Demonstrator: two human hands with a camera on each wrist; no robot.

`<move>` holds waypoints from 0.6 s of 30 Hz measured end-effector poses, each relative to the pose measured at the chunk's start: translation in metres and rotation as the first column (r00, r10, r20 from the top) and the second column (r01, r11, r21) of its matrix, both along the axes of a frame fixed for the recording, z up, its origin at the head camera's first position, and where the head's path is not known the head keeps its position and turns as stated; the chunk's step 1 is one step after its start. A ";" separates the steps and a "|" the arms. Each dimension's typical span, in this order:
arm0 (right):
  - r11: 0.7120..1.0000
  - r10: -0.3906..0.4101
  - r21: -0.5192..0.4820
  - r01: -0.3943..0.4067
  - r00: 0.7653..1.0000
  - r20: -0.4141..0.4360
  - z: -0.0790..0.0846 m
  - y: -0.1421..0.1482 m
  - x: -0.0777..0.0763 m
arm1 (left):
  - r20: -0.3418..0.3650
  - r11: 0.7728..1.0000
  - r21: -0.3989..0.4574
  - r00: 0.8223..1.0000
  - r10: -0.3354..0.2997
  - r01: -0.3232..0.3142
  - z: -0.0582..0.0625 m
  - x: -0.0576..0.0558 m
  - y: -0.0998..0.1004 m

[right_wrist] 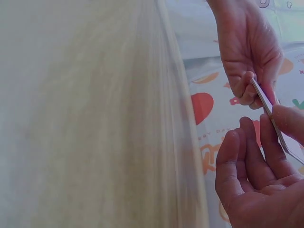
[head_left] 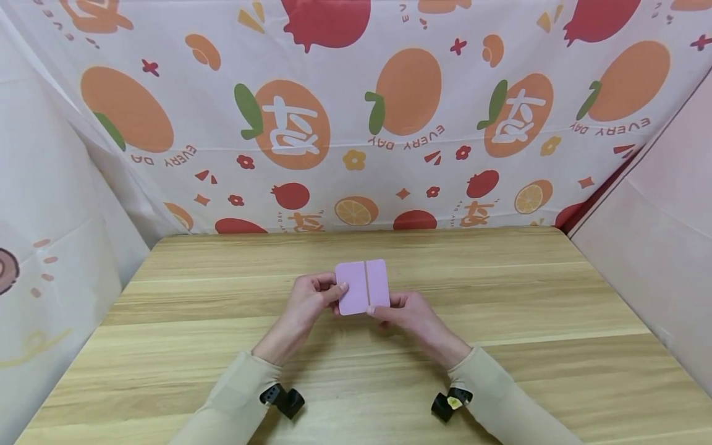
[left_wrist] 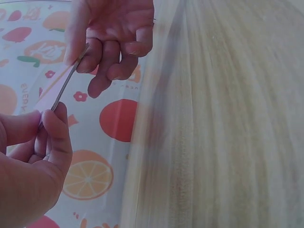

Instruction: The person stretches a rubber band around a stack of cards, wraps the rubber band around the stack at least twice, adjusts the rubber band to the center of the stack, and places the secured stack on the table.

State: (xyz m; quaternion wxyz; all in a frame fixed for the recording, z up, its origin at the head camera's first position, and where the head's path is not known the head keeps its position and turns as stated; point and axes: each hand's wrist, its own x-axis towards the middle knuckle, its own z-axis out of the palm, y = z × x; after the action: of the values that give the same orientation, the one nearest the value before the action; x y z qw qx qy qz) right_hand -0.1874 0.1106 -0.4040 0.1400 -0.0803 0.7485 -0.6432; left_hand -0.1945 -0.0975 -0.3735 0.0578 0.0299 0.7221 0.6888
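A thin, square, lilac notebook with rounded corners and a narrow tan band across its cover is held up over the table between both hands. At its left edge my left hand pinches it, thumb on the cover and fingers behind. My right hand grips the lower right corner, its thumb by the lower end of the band. The left wrist view shows the notebook nearly edge-on. In the right wrist view, the right hand has its thumb on the cover and its other fingers loosely bent beneath.
The wooden table spreads around both hands. Behind it hangs a white curtain printed with fruit, and pale cloth closes off the left side. Each sleeve carries a small black wrist camera.
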 end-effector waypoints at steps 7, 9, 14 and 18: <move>0.999 0.012 -0.032 -0.012 1.000 -0.004 -0.003 0.001 0.001 | 0.000 1.000 0.004 1.000 0.022 -0.022 -0.003 -0.001 0.003; 0.999 0.006 -0.040 -0.006 1.000 -0.001 -0.003 0.000 0.001 | -0.001 1.000 0.005 1.000 0.028 -0.028 -0.004 0.000 0.003; 0.999 -0.021 -0.041 0.022 1.000 0.016 -0.003 -0.003 0.003 | -0.006 0.999 0.007 0.999 0.034 -0.034 -0.005 0.001 0.003; 0.998 -0.023 -0.064 0.025 0.999 0.042 -0.004 -0.003 0.004 | -0.007 0.999 0.011 0.999 0.034 -0.034 -0.005 0.002 0.004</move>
State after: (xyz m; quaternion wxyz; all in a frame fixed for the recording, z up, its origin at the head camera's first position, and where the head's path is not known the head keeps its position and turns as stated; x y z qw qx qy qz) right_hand -0.1838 0.1075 -0.4082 0.1451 -0.0623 0.7252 -0.6702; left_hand -0.1922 -0.0937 -0.3783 0.0432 0.0206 0.7189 0.6935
